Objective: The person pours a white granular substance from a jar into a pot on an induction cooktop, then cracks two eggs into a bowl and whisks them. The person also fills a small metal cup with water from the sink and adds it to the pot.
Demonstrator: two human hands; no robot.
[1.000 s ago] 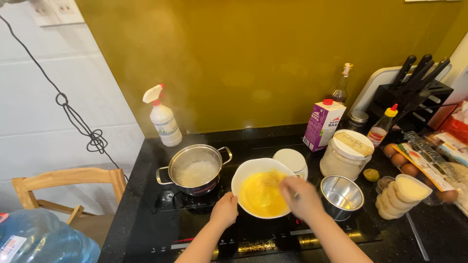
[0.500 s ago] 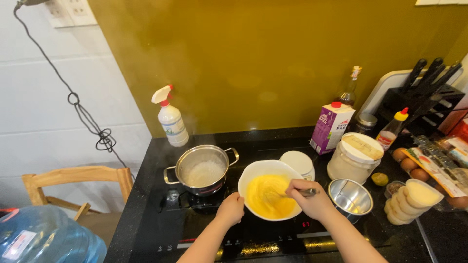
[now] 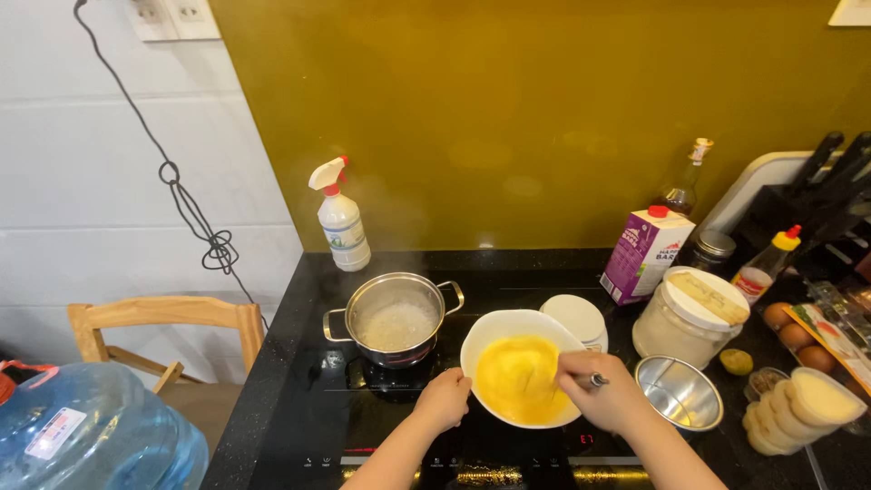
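Far left, a big blue water jug (image 3: 86,431) sits low beside a wooden chair (image 3: 163,318). On the black cooktop (image 3: 299,390), a white spray bottle with a red collar (image 3: 341,222) stands at the far edge, and nearer, a steel pot (image 3: 395,319) of pale, steaming liquid sits on the hob. Just right of the pot, the left hand (image 3: 443,399) is against the near-left rim of the white bowl (image 3: 490,340), fingers curled together around the edge. The bowl sits near the front of the cooktop, full of yellow beaten egg (image 3: 519,379). The right hand (image 3: 606,392) hovers over the bowl's right side, fingers closed in a pinch on a metal whisk handle (image 3: 594,380); the working end is a blur in the egg. Beyond the bowl, a white round lid (image 3: 573,316). Further right: a purple carton (image 3: 646,254), a white-lidded tub (image 3: 689,318), an empty steel bowl (image 3: 680,392), brown eggs (image 3: 787,327).
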